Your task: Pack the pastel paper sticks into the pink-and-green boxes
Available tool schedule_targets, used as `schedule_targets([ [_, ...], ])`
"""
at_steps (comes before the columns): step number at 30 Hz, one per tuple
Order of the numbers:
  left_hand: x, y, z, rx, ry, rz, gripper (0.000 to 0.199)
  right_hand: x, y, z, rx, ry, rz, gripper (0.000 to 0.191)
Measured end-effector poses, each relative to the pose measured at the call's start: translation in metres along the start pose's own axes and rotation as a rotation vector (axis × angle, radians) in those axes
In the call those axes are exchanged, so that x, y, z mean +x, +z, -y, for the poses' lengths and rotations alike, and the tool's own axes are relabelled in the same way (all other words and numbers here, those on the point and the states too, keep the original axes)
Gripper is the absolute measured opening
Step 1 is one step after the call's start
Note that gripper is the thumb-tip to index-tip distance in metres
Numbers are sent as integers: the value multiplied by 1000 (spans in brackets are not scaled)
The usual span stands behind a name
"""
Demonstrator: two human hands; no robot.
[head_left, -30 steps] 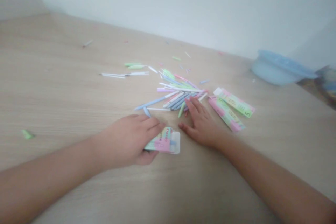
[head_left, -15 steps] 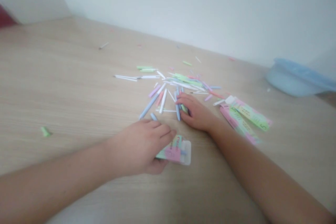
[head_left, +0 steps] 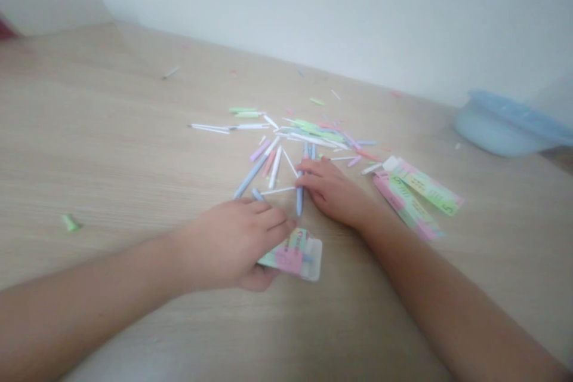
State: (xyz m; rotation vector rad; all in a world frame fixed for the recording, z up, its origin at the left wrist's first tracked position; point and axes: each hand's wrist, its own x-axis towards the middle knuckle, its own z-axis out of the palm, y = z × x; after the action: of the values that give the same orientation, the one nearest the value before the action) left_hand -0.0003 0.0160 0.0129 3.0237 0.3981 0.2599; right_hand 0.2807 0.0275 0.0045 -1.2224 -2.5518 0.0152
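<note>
My left hand point(head_left: 233, 245) lies curled over a flat pastel printed packet point(head_left: 293, 259) and grips it against the wooden table, with its lower edge and clear end showing past my fingers. My right hand point(head_left: 333, 191) rests at the near edge of a loose heap of slim pastel sticks point(head_left: 308, 137) in white, green, blue and lilac. Its fingertips close around a pale blue stick point(head_left: 299, 200), which runs under them towards me. A white stick point(head_left: 277, 191) lies between my hands, touching my right fingers.
Two more printed packets point(head_left: 416, 198) lie overlapping to the right of my right hand. A pale blue plastic bowl point(head_left: 504, 128) stands at the far right of the wooden table point(head_left: 111, 155). Stray sticks lie around the heap, and a white wall rises behind.
My right hand has moved left into the heap, and the sticks near it now lie more spread out. A pale blue stick is under its fingers. My left hand stays on the packet.
</note>
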Motion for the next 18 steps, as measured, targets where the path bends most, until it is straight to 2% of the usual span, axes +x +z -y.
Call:
schedule_targets([
  [5, -8, -5, 19, 94, 154, -193, 53, -4, 4, 0, 16, 6, -68, 39],
  [9, -13, -9, 31, 155, 269, -340, 64, -3, 6, 0, 74, 33, -31, 40],
  [13, -19, -9, 36, 150, 323, -410, 72, -2, 7, -1, 105, 39, -21, 43],
  [18, -18, -9, 34, 155, 312, -431, 70, -1, 9, -3, 121, 30, -31, 42],
])
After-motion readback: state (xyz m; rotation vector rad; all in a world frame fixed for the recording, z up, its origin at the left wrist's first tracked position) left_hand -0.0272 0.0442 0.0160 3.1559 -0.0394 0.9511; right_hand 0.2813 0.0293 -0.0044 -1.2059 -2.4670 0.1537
